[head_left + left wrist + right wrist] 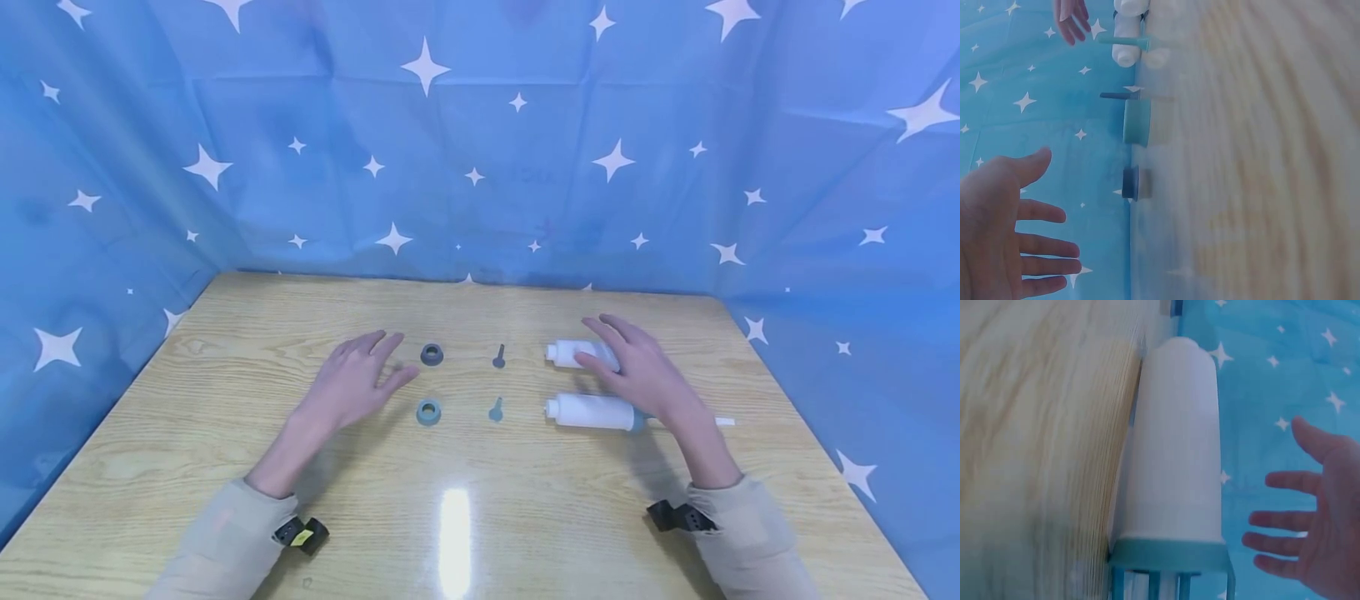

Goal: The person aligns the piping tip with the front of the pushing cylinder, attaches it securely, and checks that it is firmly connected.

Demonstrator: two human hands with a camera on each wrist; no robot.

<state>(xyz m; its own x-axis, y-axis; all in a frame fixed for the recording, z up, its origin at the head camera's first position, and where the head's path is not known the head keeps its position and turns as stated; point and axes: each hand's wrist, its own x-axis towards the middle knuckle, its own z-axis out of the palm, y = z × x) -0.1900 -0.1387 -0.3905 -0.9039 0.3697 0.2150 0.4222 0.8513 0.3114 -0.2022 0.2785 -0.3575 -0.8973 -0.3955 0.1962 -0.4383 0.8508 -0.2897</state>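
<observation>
My left hand (352, 383) hovers with spread fingers just left of a dark grey ring-shaped cap (432, 355). A teal ring-shaped cap (428, 412) lies nearer to me. To their right are a dark piece with a thin stem on a round base (499, 357) and a teal one like it (496, 410). Two white cylindrical bottles lie on their sides, a far one (567, 353) and a near one (595, 412) with a teal collar (1169, 554). My right hand (636, 367) overlaps the far bottle, fingers extended, holding nothing in the right wrist view.
All this lies on a wood-grain table (225, 375), with a bright glare patch in front. A thin white rod (724, 422) sticks out beyond my right wrist. Blue curtains (480, 167) with white stars hang behind and at both sides.
</observation>
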